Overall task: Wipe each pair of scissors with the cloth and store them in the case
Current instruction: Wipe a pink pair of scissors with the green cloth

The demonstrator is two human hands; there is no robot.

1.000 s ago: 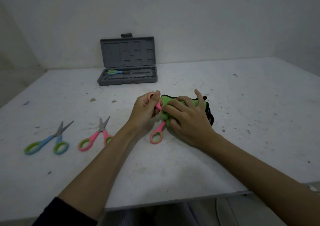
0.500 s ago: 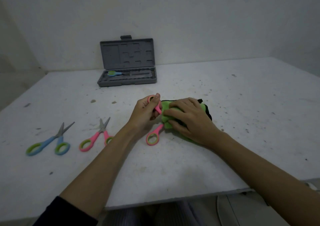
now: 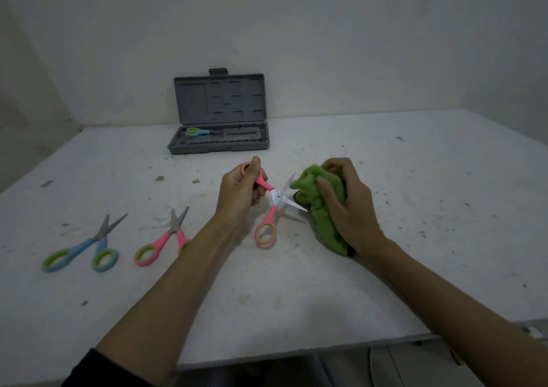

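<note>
**Pink scissors open in left hand, cloth bunched in right**

Left hand [image 3: 240, 192] grips one pink loop of the held scissors [image 3: 274, 202], thumb through or over it; can't tell which. Blades spread wide in an X: one tip points up-right twd the cloth, other points right & slightly down. Second handle hangs down-left, its loop [image 3: 266, 233] low near the counter [image 3: 296, 282]; contact w/ surface unclear. Overall long axis runs lower-left to upper-right.

Right hand [image 3: 347, 205] is curled round the green cloth [image 3: 318, 208], squeezing it into a wad just right of the blades. Upper blade tip looks to touch the cloth edge, hard to confirm. Something dark peeks from under the cloth; can't make it out.

On the counter's left: blue scissors [image 3: 84, 245] and another pink pair [image 3: 163, 239], both slightly open, tips pointing away & right. The pink pair's right loop is partly hidden by the left forearm.

Grey case [image 3: 219, 119] sits open at the back by the wall, lid upright. One blue-handled pair [image 3: 197, 132] lies in its tray, handles left; blades hard to see in the dim light.
</note>
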